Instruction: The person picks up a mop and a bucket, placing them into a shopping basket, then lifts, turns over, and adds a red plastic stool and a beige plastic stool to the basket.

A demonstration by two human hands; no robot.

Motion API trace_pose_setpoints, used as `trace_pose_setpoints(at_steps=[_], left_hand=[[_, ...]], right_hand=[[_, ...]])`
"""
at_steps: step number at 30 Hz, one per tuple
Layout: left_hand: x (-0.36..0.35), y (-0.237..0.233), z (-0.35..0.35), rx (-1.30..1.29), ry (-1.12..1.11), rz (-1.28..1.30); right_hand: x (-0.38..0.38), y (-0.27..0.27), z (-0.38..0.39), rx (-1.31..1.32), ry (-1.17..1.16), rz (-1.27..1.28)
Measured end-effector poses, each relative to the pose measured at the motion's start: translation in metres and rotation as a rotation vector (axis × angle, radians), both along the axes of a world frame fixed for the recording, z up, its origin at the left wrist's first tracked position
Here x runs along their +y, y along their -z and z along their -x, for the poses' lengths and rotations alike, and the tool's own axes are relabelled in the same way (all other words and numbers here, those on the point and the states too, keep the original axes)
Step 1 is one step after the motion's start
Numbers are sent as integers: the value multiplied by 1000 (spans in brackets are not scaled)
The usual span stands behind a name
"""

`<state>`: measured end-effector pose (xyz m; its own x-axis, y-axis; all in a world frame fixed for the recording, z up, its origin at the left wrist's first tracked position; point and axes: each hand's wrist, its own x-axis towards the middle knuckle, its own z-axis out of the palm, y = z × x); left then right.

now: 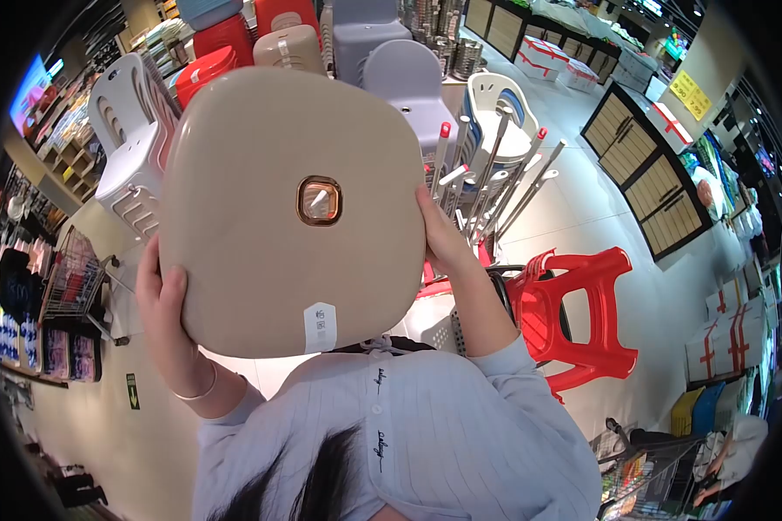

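Note:
A beige plastic stool is held up in front of my chest, its seat facing me. In the seat's middle sits a gold-rimmed square hole, and a white label sticks near the lower edge. My left hand grips the left edge, thumb on the seat face and the other fingers partly hidden behind. Along the right edge my right hand is closed, most of its fingers out of sight behind the seat. The stool's legs cannot be seen.
Stacked chairs and lilac chairs stand behind the stool. Mop poles rise at the right, with a red plastic stool nearby. A shopping cart stands left; a person is beside another cart at lower right.

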<state>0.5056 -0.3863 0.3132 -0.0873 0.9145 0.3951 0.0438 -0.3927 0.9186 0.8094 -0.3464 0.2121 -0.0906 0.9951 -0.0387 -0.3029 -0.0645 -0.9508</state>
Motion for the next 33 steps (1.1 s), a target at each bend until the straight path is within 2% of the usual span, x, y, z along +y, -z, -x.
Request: trace_pose_setpoints(at_steps=[1,4,7,9,10,15,18,20,25,26,28,30,33], left_hand=[[4,6,4,3,-12,2],[12,21,11,-62,78,157],[23,36,15,-76,-1,268],[27,36,6,-101,-16,266],[32,37,4,-167,46,277],[66,54,5,-346,190,359],[74,62,-3,-396,108,414],[77,72,-5,-445,133,426],[83,104,-6,-585,224,460],[85,111,-5,-600,277,447],[91,134,4,-615,328,439],[102,166,21,-595,418,374],[111,218,32,-673,414,447]], right_hand=[[-2,-7,3,-76,-36,-23],[7,-2,5,-90,-57,18],[15,2,11,-106,-25,56],[23,11,8,-23,100,109],[26,12,3,119,37,91],[38,27,-15,93,69,138],[32,19,-20,112,100,131],[28,20,-26,133,129,130],[14,16,-32,330,258,271],[8,12,-30,328,261,270],[-6,2,-26,71,180,137],[-14,-7,-15,57,118,76],[-18,-22,3,37,35,-15]])
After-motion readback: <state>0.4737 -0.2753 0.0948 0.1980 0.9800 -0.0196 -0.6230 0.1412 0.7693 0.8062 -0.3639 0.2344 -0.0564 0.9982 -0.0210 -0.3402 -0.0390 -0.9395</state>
